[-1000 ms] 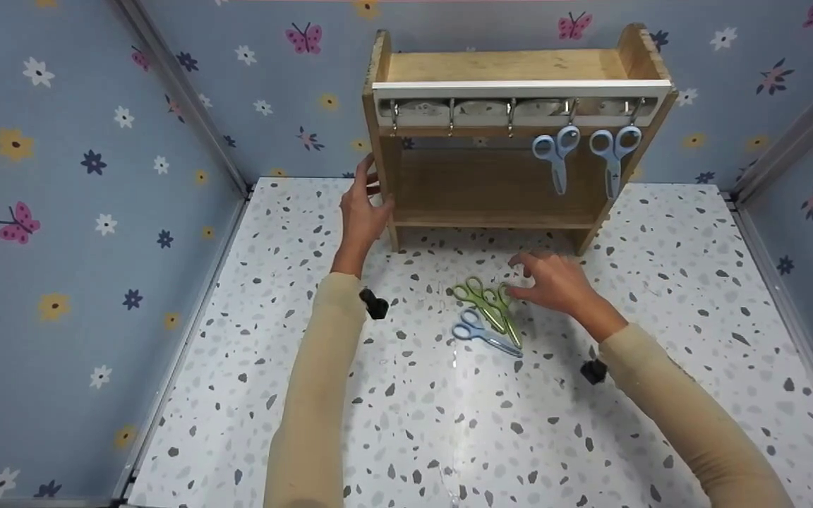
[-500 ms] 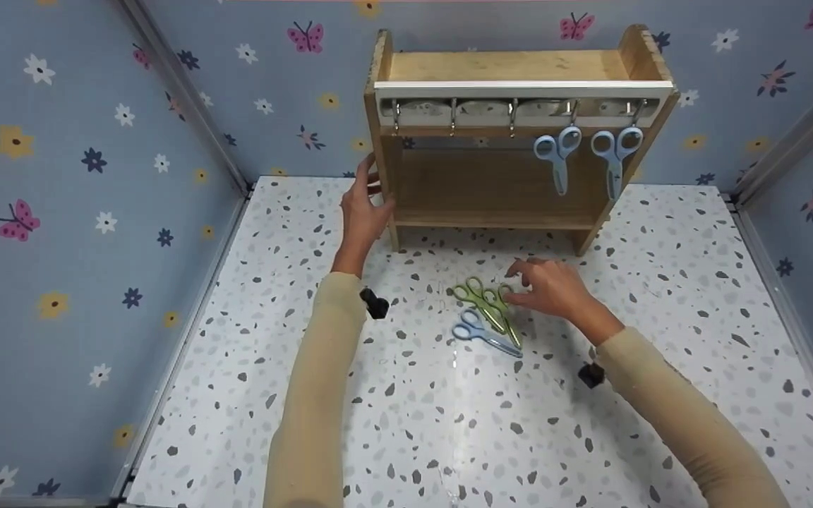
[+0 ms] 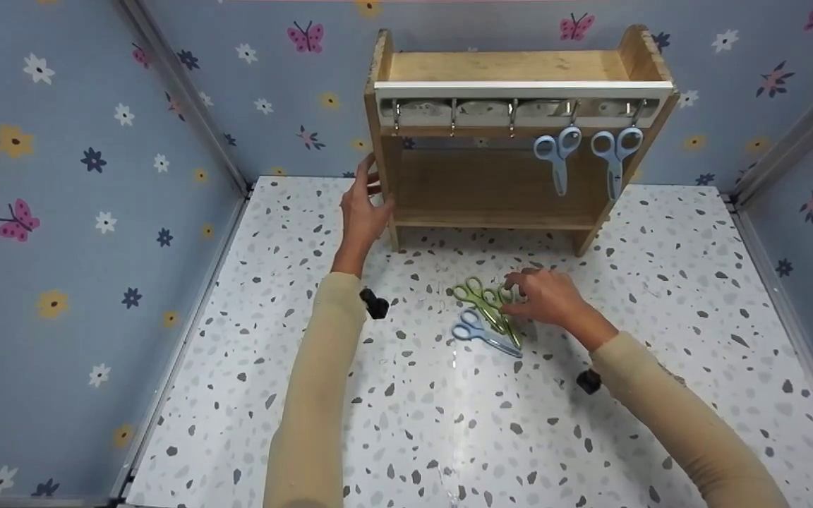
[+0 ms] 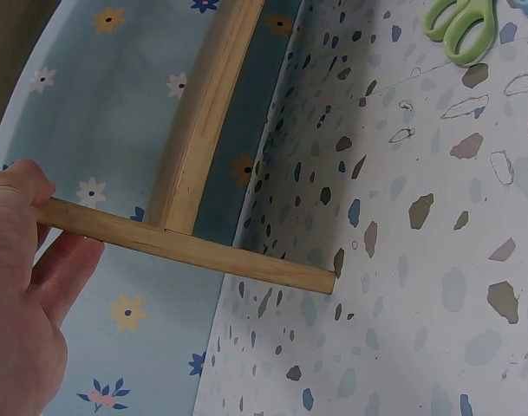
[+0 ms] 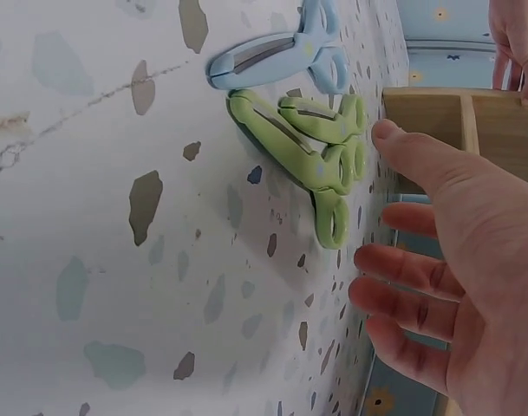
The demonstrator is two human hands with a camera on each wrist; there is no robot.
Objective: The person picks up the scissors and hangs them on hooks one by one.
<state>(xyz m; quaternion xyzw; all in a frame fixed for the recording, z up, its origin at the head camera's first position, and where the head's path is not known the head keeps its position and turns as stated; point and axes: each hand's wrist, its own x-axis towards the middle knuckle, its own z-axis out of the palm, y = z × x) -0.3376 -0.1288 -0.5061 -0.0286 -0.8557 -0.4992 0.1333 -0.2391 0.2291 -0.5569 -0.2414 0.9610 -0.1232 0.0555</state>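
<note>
My left hand [image 3: 363, 215] grips the left side panel of a wooden rack [image 3: 498, 67]; in the left wrist view the thumb and fingers lie on either side of the panel's edge [image 4: 190, 247]. Two pairs of light blue scissors, one left [image 3: 559, 166] and one right [image 3: 615, 166], hang by a finger loop from the rack's right-hand hooks. On the tabletop lie two overlapping pairs of green scissors [image 5: 285, 143] and one pair of blue scissors [image 5: 268, 61]. Beside the green handles hovers my right hand [image 3: 551, 300], its fingers spread and slightly bent, nothing between them.
Three bare metal hooks, one of them in the middle [image 3: 453, 116], line the left part of the rack's rail. Patterned blue walls [image 3: 188, 141] enclose the speckled white table [image 3: 293, 233] at the back and sides.
My right hand has moved slightly down and left, closer over the green scissors' handles. The left hand has stayed on the rack's side panel.
</note>
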